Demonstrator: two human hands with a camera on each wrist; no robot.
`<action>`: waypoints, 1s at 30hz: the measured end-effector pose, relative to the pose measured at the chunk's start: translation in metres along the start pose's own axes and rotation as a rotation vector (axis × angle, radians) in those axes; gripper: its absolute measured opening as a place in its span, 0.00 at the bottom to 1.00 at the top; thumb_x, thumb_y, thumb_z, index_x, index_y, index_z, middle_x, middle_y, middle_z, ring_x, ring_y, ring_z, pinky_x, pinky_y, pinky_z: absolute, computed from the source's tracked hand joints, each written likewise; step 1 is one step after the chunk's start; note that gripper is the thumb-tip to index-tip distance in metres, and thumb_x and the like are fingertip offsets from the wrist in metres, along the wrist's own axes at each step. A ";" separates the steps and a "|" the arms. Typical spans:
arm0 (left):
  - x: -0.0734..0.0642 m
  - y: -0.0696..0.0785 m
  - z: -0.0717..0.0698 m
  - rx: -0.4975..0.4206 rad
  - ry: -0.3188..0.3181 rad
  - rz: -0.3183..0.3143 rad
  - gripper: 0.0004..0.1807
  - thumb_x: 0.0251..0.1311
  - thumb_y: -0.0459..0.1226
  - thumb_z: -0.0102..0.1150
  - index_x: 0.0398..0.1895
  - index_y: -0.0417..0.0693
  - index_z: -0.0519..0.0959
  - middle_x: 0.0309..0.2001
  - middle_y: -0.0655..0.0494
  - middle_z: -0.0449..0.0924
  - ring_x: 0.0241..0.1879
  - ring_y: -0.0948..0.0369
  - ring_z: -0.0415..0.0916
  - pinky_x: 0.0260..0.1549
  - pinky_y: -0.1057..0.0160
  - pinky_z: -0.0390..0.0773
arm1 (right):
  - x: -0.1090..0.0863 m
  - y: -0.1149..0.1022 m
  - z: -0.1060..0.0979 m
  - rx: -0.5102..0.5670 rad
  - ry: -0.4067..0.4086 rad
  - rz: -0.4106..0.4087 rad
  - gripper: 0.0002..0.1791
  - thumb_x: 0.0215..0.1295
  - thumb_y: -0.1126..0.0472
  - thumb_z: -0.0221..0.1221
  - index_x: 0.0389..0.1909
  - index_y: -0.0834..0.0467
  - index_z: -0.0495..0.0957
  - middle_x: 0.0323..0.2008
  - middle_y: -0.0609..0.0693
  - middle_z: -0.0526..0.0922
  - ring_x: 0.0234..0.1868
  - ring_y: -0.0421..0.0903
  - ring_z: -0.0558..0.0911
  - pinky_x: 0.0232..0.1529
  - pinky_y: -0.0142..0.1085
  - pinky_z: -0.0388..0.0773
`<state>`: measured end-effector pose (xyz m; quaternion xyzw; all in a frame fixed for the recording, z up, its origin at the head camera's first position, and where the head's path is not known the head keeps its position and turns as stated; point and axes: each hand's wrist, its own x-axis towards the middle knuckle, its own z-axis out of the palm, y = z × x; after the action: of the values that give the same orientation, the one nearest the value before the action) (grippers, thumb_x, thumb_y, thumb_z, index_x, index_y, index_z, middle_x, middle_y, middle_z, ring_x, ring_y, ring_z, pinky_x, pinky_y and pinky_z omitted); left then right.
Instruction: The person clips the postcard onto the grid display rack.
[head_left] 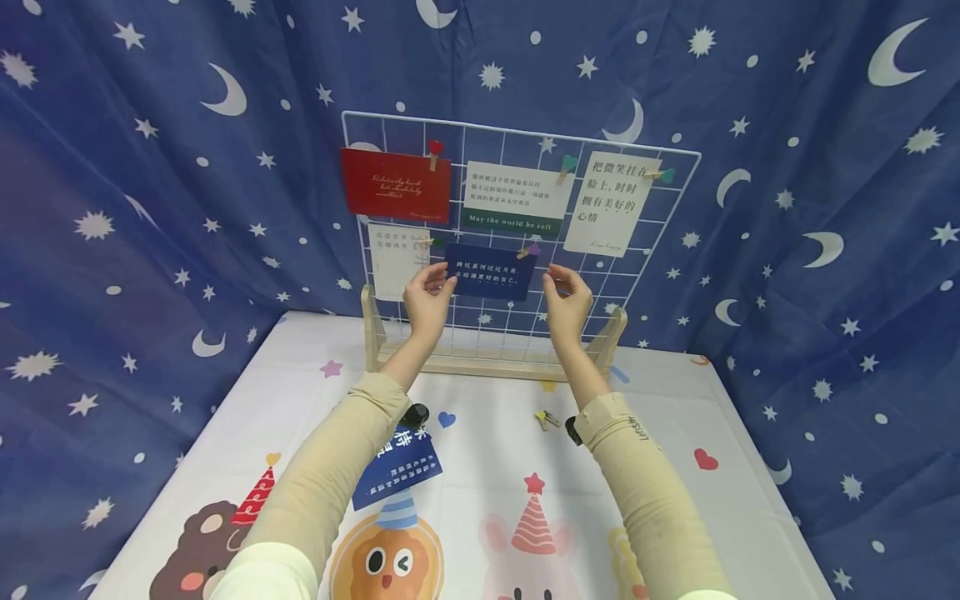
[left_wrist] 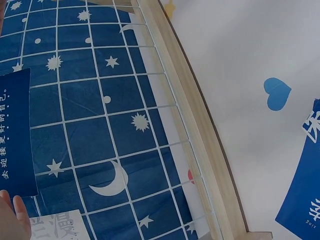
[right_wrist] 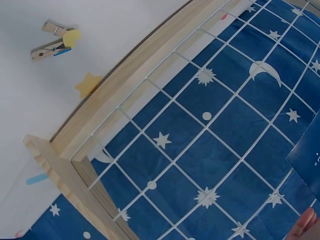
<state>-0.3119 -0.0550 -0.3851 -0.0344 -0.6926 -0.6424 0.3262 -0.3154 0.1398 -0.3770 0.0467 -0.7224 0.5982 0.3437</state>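
Although both hands are at the navy card (head_left: 491, 273), which hangs at the lower middle of the grid (right_wrist: 206, 128), only the left hand (head_left: 430, 304) seems to reach it. Its thumb and fingertips meet the card's left edge; whether that grip pinches it or merely steadies it, the pictures cannot tell. The right hand (head_left: 567, 304), fingers loosely bent and holding nothing, is just beside the right edge.

One purple pin (head_left: 529, 251) clips the card near its upper right corner. With that single hold, a tug or push at the left edge could swivel the card askew or work it out of the pin. Too firm a press might also tip the grid on its wooden base (head_left: 487, 367).

The white card (head_left: 386, 267) at the grid's lower left lies close to the left hand, so a stray knuckle could knock it. On the worktop (head_left: 487, 442), in front of the grid, are a loose card (head_left: 397, 475), which the left sleeve (head_left: 322, 475) could drag, and two loose pins (head_left: 547, 419).
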 end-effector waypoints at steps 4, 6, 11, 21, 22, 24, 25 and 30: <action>0.002 0.001 0.001 0.008 -0.004 0.005 0.12 0.52 0.26 0.63 0.41 0.30 0.80 0.37 0.34 0.82 0.36 0.44 0.79 0.39 0.59 0.81 | 0.002 -0.001 -0.001 0.003 -0.005 -0.010 0.10 0.61 0.69 0.58 0.43 0.68 0.79 0.43 0.64 0.82 0.33 0.27 0.74 0.38 0.18 0.73; 0.003 0.001 0.000 0.010 -0.012 0.002 0.12 0.52 0.26 0.64 0.40 0.31 0.80 0.36 0.35 0.82 0.35 0.45 0.79 0.36 0.66 0.80 | 0.002 -0.001 -0.001 0.004 -0.008 -0.008 0.10 0.61 0.68 0.59 0.43 0.68 0.79 0.42 0.64 0.82 0.33 0.27 0.74 0.37 0.18 0.73; 0.002 0.000 -0.002 0.004 -0.042 -0.021 0.11 0.52 0.27 0.65 0.39 0.31 0.80 0.34 0.36 0.81 0.29 0.58 0.78 0.31 0.77 0.74 | 0.001 0.002 -0.004 0.003 -0.032 0.005 0.11 0.62 0.67 0.58 0.43 0.69 0.79 0.42 0.65 0.82 0.33 0.27 0.74 0.36 0.19 0.72; -0.004 -0.002 -0.013 0.035 -0.159 -0.046 0.12 0.53 0.28 0.65 0.40 0.31 0.80 0.36 0.35 0.81 0.30 0.62 0.77 0.32 0.79 0.73 | -0.015 -0.028 -0.016 0.013 -0.089 0.013 0.10 0.61 0.72 0.57 0.41 0.75 0.77 0.43 0.70 0.80 0.33 0.28 0.76 0.36 0.17 0.73; -0.005 -0.002 -0.014 0.035 -0.175 -0.047 0.12 0.53 0.28 0.64 0.41 0.31 0.80 0.36 0.35 0.81 0.32 0.58 0.77 0.33 0.78 0.74 | -0.016 -0.029 -0.017 0.014 -0.090 0.013 0.10 0.61 0.72 0.57 0.41 0.75 0.77 0.43 0.70 0.80 0.33 0.28 0.76 0.36 0.17 0.73; -0.006 -0.002 -0.016 0.040 -0.216 -0.055 0.13 0.53 0.29 0.64 0.42 0.30 0.79 0.37 0.35 0.80 0.35 0.52 0.78 0.35 0.75 0.75 | -0.017 -0.031 -0.018 0.017 -0.095 0.009 0.10 0.61 0.72 0.57 0.41 0.75 0.77 0.42 0.71 0.80 0.33 0.29 0.76 0.35 0.18 0.73; -0.007 -0.002 -0.018 0.044 -0.240 -0.058 0.14 0.54 0.29 0.64 0.43 0.30 0.79 0.38 0.35 0.80 0.37 0.49 0.78 0.37 0.73 0.76 | -0.018 -0.031 -0.019 0.016 -0.097 0.007 0.10 0.61 0.72 0.57 0.40 0.75 0.77 0.42 0.71 0.80 0.33 0.29 0.76 0.34 0.18 0.73; -0.008 -0.003 -0.025 0.084 -0.370 -0.071 0.18 0.56 0.30 0.62 0.49 0.31 0.76 0.42 0.34 0.79 0.41 0.46 0.77 0.42 0.65 0.78 | -0.019 -0.031 -0.026 0.028 -0.145 0.000 0.10 0.61 0.72 0.57 0.41 0.76 0.77 0.42 0.72 0.80 0.33 0.32 0.76 0.34 0.19 0.72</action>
<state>-0.2968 -0.0754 -0.3925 -0.1138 -0.7677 -0.6069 0.1712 -0.2750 0.1480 -0.3605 0.0947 -0.7369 0.6034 0.2898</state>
